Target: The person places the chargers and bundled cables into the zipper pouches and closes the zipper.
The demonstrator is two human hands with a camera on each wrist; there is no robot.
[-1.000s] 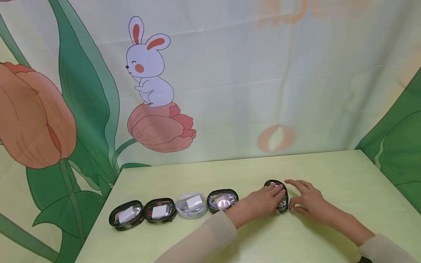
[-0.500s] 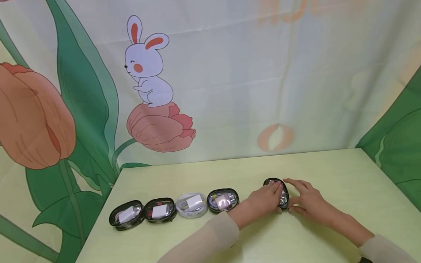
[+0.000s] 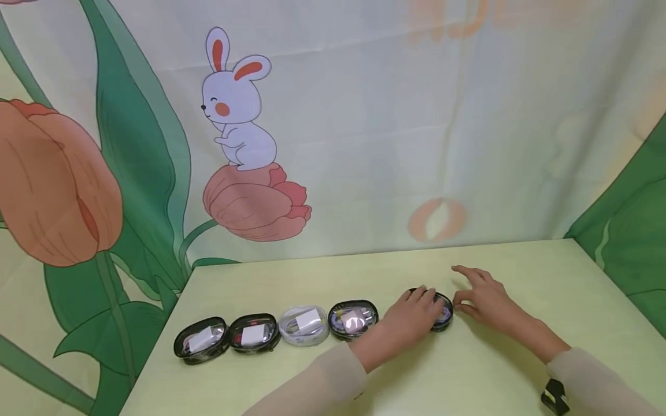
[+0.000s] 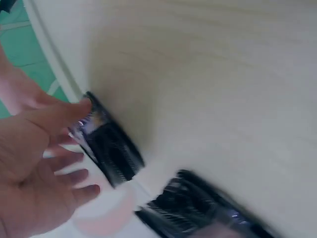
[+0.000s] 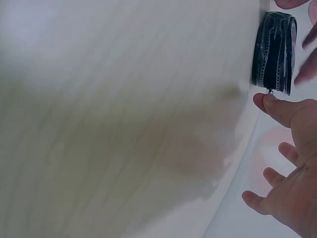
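Note:
A small oval zip case point(image 3: 443, 315) with a clear top and black edging lies at the right end of a row. My left hand point(image 3: 403, 320) is over it, covering most of its top; in the left wrist view the thumb is at the case's edge and the other fingers are spread, fairly straight, alongside its clear top. From the right, my right hand point(image 3: 489, 301) reaches the case's end. Its thumb and index finger pinch the tiny zipper pull point(image 5: 270, 91) there, while the other fingers stand spread apart.
Left of the hands, more zip cases stand in a row: a black-edged case point(image 3: 354, 319), a white one point(image 3: 303, 325), and two black-edged ones point(image 3: 254, 333) further left. They hold cables and plugs. A printed curtain point(image 3: 354, 127) hangs behind the pale table point(image 3: 520, 260).
The zip case has turned from pointing away to lying more sideways. My left hand has shifted slightly left with it; the right hand's thumb and index finger have come to the case's right end.

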